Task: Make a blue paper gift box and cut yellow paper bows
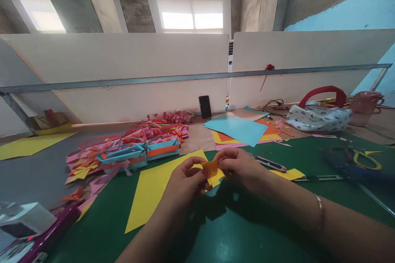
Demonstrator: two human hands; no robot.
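above the glossy dark green tabletop (234, 230), a small folded piece of orange-yellow paper (212, 170) is held up between two bare hands, near the front edge of a large flat sheet of bright yellow paper (148, 193). from here, a crease could be set crooked if the two edges were pulled unevenly, and the thin paper could be torn or crumpled if it were pinched too hard; should either grip be loosened, the folds could spring apart.

by the left hand (189, 174), the piece is gripped at its left side, thumb and fingertips drawn nearly together, the other fingers curled beneath. by the right hand (235, 162), the upper right side is pinched, the thumb brought close to the bent forefinger; how firmly it is pressed cannot be told.

just beyond the right hand, a slim pink craft knife (268, 163) is laid on the green; a sleeve could be snagged or the skin nicked on it if the wrist were swung carelessly, though whether its blade is out cannot be made out.

farther off, light blue paper sheets (237, 126) are spread over orange and pink ones, and a black phone (205, 107) is propped upright against the white panel (138, 57).
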